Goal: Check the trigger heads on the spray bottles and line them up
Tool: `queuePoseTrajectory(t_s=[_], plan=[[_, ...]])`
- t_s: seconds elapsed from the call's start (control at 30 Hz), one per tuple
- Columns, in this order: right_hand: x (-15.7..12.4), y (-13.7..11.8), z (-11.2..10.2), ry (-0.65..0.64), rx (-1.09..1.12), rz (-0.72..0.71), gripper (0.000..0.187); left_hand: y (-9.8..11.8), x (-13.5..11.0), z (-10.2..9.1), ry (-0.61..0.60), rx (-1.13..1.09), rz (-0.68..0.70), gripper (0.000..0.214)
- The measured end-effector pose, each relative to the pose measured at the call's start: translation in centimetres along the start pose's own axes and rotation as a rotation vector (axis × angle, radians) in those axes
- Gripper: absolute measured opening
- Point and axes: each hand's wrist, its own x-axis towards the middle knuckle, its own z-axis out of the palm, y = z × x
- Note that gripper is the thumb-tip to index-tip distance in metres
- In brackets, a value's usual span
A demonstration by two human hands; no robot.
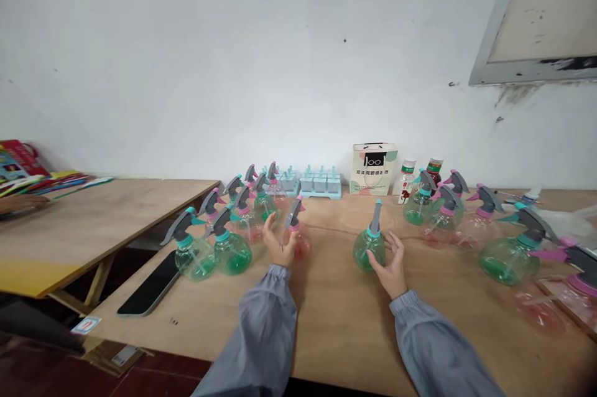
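Beside pink bottle, left hand loosely spread — right hand curved at green bottle, hold unclear.

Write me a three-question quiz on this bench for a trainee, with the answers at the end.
1. True or false: the green spray bottle at the right grip has a pink collar.
2. What colour is the spray bottle nearest the left grip? A) green B) pinkish red C) blue
3. Fill in: along the wall, the ____ stands between the pale-blue moulds and the white-capped bottles.

Key:
1. False; its collar is teal.
2. B; that pinkish-red bottle has a pink collar too.
3. Paper bag.
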Motion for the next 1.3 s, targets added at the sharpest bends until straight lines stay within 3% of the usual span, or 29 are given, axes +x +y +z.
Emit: queuePoseTrajectory(t_s=[0.1, 0.23, 0.37, 0.63, 0.97, 1.17, 1.3], plan=[[-0.3, 0.5, 0.2, -0.027, -0.027, 0.045, 0.074, -0.2, -1.8, -1.0, -0.055, 0.198, -0.097, 0.078], [-0.7, 1.3, 0.2, -0.081, -0.011, 0.147, 0.078, -1.6, -2.1, -0.3, -0.206, 0.335, -0.166, 0.069], [-0.9, 1.6, 0.2, -0.112, -0.010, 0.201, 0.074, -3.8, 1.1, 2.6, -0.232, 0.397, -0.145, 0.067], [-1.5, 1.1, 0.4, -0.056, -0.037, 0.128, 0.075, -6.6, 8.1, 8.1, -0.215, 0.654, -0.174, 0.071], [-3.0, 0.4, 1.1, -0.116, 0.037, 0.117, 0.075, -7.0, 10.5, 10.5, -0.169, 0.534, -0.217, 0.065], [-3.2, 0.3, 1.1, -0.139, 0.065, 0.139, 0.076, -6.3, 10.5, 10.5, -0.102, 0.356, -0.147, 0.065], [-3.1, -0.2, 1.1, -0.195, 0.081, 0.211, 0.071, -5.5, 9.0, 10.0, -0.105, 0.207, -0.058, 0.056]])
